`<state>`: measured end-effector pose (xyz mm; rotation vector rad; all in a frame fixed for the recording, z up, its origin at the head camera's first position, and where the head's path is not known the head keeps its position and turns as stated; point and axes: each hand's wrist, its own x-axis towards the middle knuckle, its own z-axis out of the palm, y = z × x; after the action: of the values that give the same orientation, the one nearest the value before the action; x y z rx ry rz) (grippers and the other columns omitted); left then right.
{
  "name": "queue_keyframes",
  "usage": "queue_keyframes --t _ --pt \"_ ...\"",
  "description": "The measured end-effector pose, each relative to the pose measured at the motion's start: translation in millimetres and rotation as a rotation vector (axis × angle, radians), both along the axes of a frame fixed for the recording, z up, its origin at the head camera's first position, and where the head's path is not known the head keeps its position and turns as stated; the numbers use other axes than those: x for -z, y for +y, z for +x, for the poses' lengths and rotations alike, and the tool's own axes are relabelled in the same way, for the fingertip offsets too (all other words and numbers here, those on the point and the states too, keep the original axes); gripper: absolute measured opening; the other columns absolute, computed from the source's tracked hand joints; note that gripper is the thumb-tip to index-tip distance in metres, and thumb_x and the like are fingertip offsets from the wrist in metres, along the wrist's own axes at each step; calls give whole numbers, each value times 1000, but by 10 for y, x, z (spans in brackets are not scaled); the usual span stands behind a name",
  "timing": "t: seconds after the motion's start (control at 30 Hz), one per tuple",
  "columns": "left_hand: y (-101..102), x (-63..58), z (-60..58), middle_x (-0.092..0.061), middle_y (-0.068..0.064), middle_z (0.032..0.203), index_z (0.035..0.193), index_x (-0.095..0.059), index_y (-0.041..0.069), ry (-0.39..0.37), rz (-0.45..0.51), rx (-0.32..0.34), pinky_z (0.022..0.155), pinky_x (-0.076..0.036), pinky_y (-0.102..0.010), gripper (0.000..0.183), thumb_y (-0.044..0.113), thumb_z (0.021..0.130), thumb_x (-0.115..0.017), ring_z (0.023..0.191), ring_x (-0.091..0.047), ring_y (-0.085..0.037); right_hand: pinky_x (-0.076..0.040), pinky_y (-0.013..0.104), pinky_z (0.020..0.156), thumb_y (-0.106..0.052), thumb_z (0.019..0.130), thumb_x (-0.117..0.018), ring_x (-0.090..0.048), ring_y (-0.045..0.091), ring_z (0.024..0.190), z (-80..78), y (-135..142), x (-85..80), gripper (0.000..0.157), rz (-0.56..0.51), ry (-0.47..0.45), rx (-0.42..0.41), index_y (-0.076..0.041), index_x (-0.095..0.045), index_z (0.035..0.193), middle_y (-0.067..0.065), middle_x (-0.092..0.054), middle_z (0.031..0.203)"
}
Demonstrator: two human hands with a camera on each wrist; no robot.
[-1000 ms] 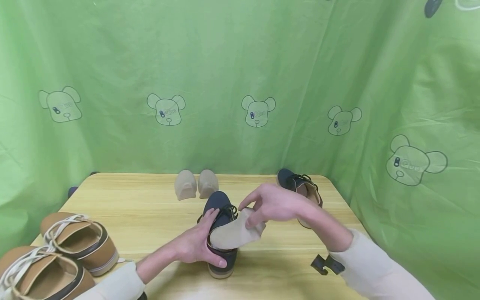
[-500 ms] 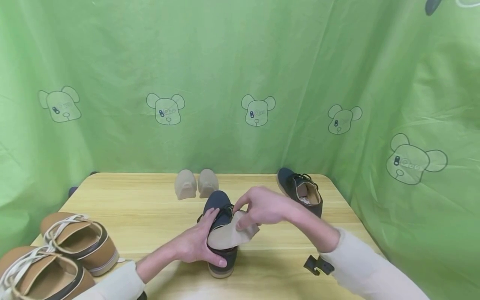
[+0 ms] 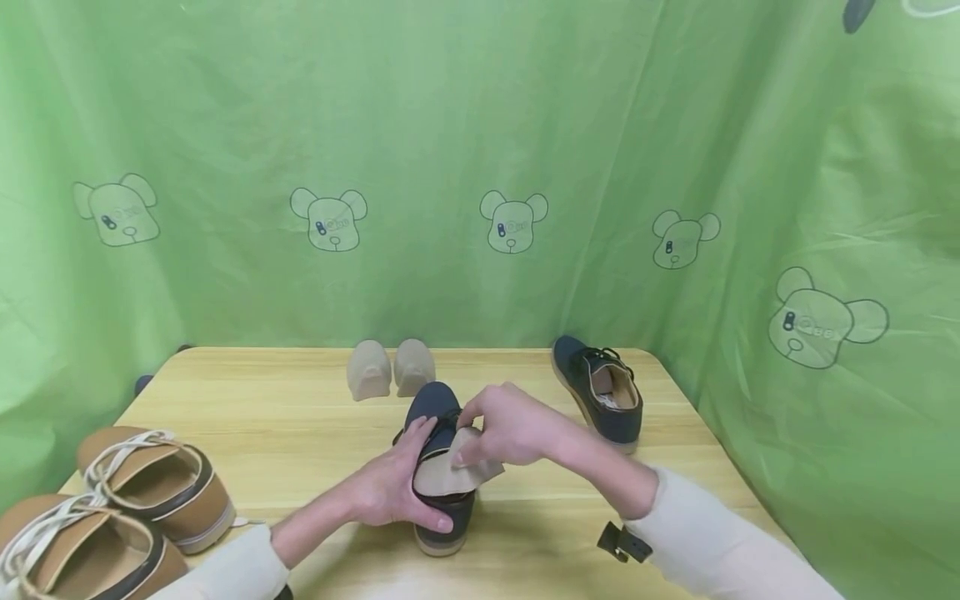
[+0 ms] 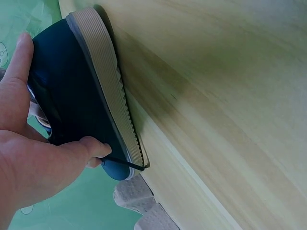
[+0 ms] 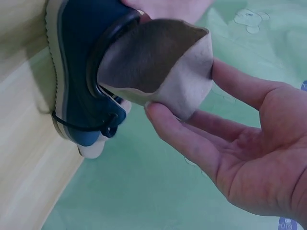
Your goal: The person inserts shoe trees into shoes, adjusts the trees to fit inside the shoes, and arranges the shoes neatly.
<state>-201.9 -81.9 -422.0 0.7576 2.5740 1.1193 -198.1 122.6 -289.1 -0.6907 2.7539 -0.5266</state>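
A navy lace-up shoe stands on the table with its toe pointing away from me. My left hand grips it from the left, thumb by the heel and fingers near the laces. In the left wrist view the shoe's ribbed tan sole rests against the wood. My right hand pinches a beige moulded shoe insert between thumb and fingers. The insert leans in the shoe's opening, one end in the mouth and the other sticking out to the right. From the right wrist, its hollow inner side shows.
Two more beige inserts, one left and one right, stand at the table's back edge. The matching navy shoe sits at the back right. Brown shoes with white laces occupy the left edge. A green curtain surrounds the table.
My right hand has moved left and slightly down with the insert, bringing it further over the shoe's opening. My left hand and the shoe have stayed in place.
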Motion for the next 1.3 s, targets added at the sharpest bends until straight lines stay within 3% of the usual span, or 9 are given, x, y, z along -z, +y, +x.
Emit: queue_keyframes --t 0.13,0.27,0.7,0.83,1.03,1.13,1.3 --pt "-4 5 0 -5 -30 167 162 -9 2 0 0 4 117 -34 -59 137 51 65 -93 148 -30 -46 -51 29 69 -29 81 -85 -62 14 80 14 -69 105 35 4 56 -9 -4 -78 105 5 -76 93" --pt "-11 2 -4 -4 -29 168 162 -8 3 -16 -1 5 117 -33 -59 136 51 67 -92 149 -28 -45 -44 26 59 -29 80 -85 -56 13 70 41 -134 183 34 0 89 0 -2 -76 99 2 -70 78" --pt "-29 -13 8 0 -27 168 163 -5 3 -45 18 13 118 -33 -57 135 49 69 -91 149 -28 -43 -38 24 48 -32 81 -83 -48 12 58 75 -265 423 32 3 202 5 -10 -60 79 -4 -49 61" --pt "-36 -9 8 1 -27 168 163 -6 3 -32 24 21 117 -34 -57 135 50 69 -91 149 -30 -43 -42 24 51 -37 81 -84 -52 13 65 77 -290 475 37 19 225 17 -6 -67 93 -1 -57 68" --pt "-46 -6 7 1 -27 168 163 -6 4 -29 35 31 117 -33 -58 135 50 69 -91 149 -30 -43 -49 22 59 -37 83 -83 -63 13 76 85 -297 541 50 15 249 11 0 -68 113 11 -72 93" --pt "-45 -12 6 1 -28 168 163 -6 4 -32 34 28 117 -33 -58 135 50 69 -91 149 -29 -44 -50 22 60 -38 84 -83 -65 15 77 78 -277 558 49 15 270 -7 -2 -67 112 10 -71 90" --pt "-36 -15 11 -1 -30 167 162 -6 2 -31 25 26 118 -33 -58 135 50 69 -91 149 -28 -45 -45 25 59 -36 77 -88 -56 13 70 42 -209 545 42 -22 221 5 -9 -62 97 0 -61 76"
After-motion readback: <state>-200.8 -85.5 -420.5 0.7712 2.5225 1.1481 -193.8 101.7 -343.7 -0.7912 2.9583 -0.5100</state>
